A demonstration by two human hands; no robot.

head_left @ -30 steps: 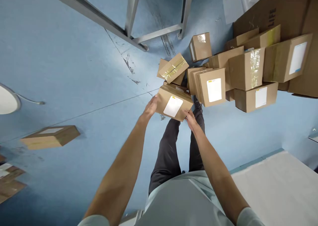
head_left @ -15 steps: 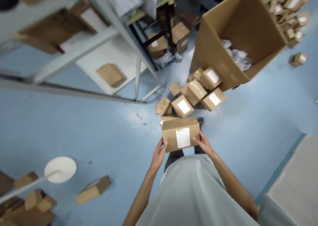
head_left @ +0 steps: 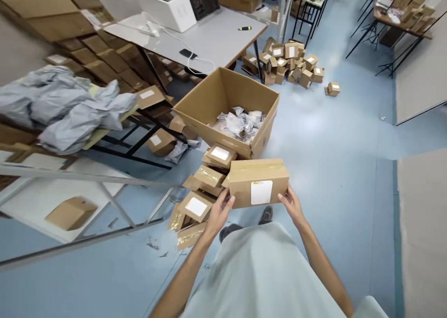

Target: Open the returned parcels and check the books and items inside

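Note:
Between my two hands I carry a brown cardboard box point(head_left: 240, 187), with a white label on the side facing me and tape along its top. My left hand point(head_left: 220, 207) grips its left end, thumb on the near face. At the opposite end my right hand point(head_left: 290, 205) is closed on the lower corner; its fingers behind the box are partly hidden. Just beyond the held box stands a large open carton point(head_left: 195, 118) with crumpled grey and white plastic packages point(head_left: 240, 122) inside. To the left, smaller labelled boxes point(head_left: 196, 207) lie piled on the floor.
A grey table point(head_left: 223, 34) with a white bin point(head_left: 171, 13) stands behind the large carton. At left are grey plastic bags point(head_left: 80, 104) on a stand and a metal-framed rack point(head_left: 136, 222). More boxes point(head_left: 289, 59) are heaped farther back. A partition point(head_left: 422, 215) borders the right side.
My view has swung right and up, bringing the grey table and far boxes into sight. The held box is still in both hands and now appears just in front of the large carton.

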